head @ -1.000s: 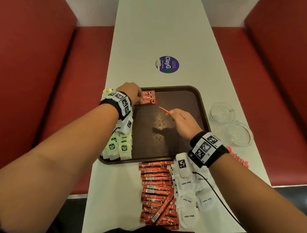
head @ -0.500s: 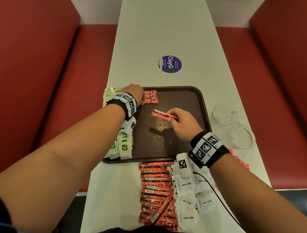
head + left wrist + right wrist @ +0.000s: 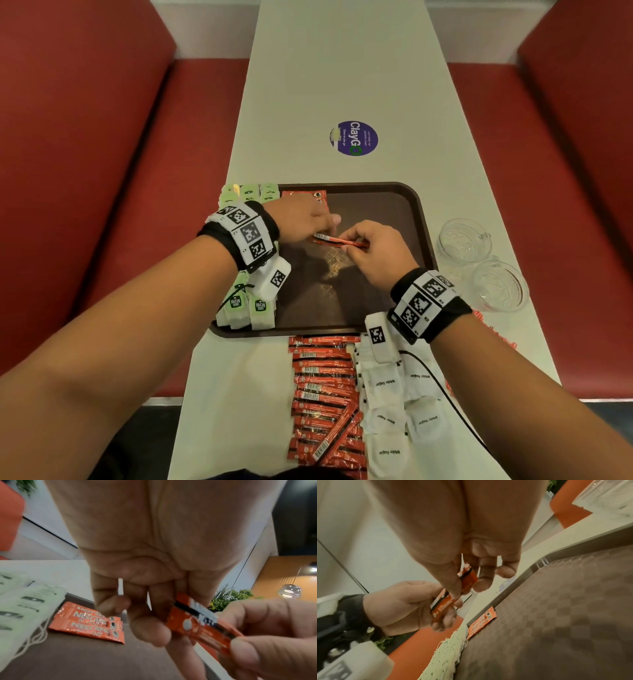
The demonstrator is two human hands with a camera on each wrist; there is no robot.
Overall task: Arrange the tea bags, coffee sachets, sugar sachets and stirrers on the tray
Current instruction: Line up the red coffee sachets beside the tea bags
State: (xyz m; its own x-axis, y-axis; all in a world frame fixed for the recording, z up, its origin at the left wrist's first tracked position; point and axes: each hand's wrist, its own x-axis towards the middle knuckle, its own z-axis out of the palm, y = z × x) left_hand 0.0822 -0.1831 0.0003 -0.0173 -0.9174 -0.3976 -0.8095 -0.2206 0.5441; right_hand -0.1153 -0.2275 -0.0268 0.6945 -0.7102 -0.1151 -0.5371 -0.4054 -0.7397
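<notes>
Above the brown tray (image 3: 394,192), my left hand (image 3: 322,228) and right hand (image 3: 356,236) each pinch one end of a single red coffee sachet (image 3: 337,241). The left wrist view shows this coffee sachet (image 3: 202,627) between the fingers of both hands. A few coffee sachets (image 3: 305,197) lie flat in the tray's far left corner. Green tea bags (image 3: 250,308) run along the tray's left side. More coffee sachets (image 3: 325,394) and white sugar sachets (image 3: 394,411) lie on the table in front of the tray. Red stirrers (image 3: 493,332) peek out behind my right wrist.
Two glass bowls (image 3: 464,240) (image 3: 498,286) stand to the right of the tray. A purple sticker (image 3: 354,138) marks the white table further away. Red bench seats flank the narrow table on both sides.
My right hand carried the sachet left over the tray. My left hand left the sachets in the tray's corner and took hold of the sachet's other end.
</notes>
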